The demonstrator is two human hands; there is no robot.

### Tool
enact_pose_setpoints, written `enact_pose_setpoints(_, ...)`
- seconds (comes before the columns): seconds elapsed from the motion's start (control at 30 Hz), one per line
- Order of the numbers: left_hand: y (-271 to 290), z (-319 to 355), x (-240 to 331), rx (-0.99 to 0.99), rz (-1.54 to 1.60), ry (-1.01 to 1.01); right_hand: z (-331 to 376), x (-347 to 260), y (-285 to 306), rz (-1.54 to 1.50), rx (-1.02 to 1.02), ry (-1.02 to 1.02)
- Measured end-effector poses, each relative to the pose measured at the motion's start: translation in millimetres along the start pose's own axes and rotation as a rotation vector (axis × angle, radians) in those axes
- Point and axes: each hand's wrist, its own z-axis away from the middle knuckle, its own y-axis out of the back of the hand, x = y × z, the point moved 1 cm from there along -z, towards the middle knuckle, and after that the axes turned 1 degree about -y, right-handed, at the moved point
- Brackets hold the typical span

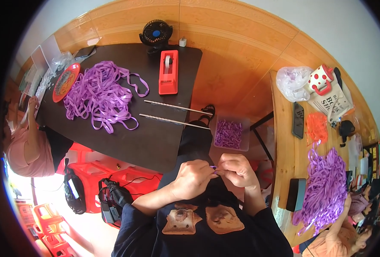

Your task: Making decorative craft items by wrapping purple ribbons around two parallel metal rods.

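In front of my chest, my left hand [193,180] and my right hand [237,170] meet with their fingertips pinched together. Between them a small bit of purple ribbon [213,168] shows; most of it is hidden by the fingers. Beyond my hands, a clear plastic box [246,145] stands low down, holding many small purple ribbon pieces [228,134]. Two long pale rods [173,121] lie side by side over the dark table's right edge, their ends sticking out. A large loose heap of purple ribbon [100,92] covers the table's far left part.
On the dark table [151,141] stand a red tape dispenser [168,73], a black fan [156,33] and a red plate [66,82]. A wooden table [284,162] at right bears more purple ribbon [325,188], a phone [298,120] and a dotted mug [320,79]. People sit at both sides.
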Motion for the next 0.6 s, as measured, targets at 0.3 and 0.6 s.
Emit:
enact_pose_setpoints(0.3,-11,0,-7,0.142,-0.038,0.059,11,6,2,-0.074,0.075,-0.246)
enact_pose_setpoints(0.6,-26,15,-45,-0.093,0.982,0.86,5,26,8,0.342,0.252,-0.074)
